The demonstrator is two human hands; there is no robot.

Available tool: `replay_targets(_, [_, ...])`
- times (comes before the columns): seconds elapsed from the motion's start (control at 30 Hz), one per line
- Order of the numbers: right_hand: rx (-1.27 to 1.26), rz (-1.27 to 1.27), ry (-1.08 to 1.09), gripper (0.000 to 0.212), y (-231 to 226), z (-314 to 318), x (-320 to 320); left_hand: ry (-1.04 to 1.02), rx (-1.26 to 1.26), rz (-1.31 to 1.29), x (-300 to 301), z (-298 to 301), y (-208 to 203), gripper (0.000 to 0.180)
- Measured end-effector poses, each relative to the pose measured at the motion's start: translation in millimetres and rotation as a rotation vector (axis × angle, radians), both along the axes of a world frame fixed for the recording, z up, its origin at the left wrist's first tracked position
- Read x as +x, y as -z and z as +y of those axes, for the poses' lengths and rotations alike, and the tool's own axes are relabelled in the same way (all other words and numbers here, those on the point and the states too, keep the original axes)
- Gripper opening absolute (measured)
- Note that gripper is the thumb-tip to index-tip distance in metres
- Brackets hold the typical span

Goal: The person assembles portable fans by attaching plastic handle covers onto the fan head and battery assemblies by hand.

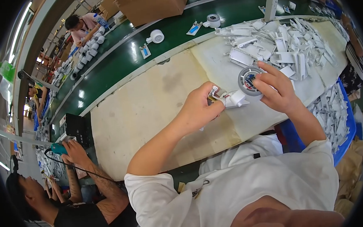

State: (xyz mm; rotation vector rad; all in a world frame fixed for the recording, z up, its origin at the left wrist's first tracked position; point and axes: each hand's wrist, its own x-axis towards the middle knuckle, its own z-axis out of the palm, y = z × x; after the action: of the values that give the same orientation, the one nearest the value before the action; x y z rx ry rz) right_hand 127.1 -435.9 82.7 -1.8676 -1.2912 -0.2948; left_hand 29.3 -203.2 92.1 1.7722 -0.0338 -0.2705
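- Two bare hands work above the table (148,115), right of the frame's centre, at a white handle (235,99) and a round grey-rimmed head (248,78).
- Left hand (199,107): fingers pinch the handle's left end; its long axis runs roughly left to right, toward the head.
- Right hand (276,88), nearer the head: fingers grip its right side; whether the parts are fastened cannot be told.

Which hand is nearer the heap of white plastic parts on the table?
Right. The right hand is by the heap's lower edge in the picture; the left hand is farther off, to its lower left.
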Motion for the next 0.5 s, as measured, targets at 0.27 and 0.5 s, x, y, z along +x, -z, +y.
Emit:
replay_targets(0.27, [-0.007, -0.014, -0.047, 0.062, -5.6, -4.1, -5.9, 0.044, 0.131, -0.082, -1.6, -1.5, 0.0, 0.016])
replay_targets(0.5, [-0.088, 0.069, -0.13, 0.059, -20.9, -9.7, -18.9, 0.052, 0.546, -0.269, -4.0, -9.4, -12.8, 0.025])
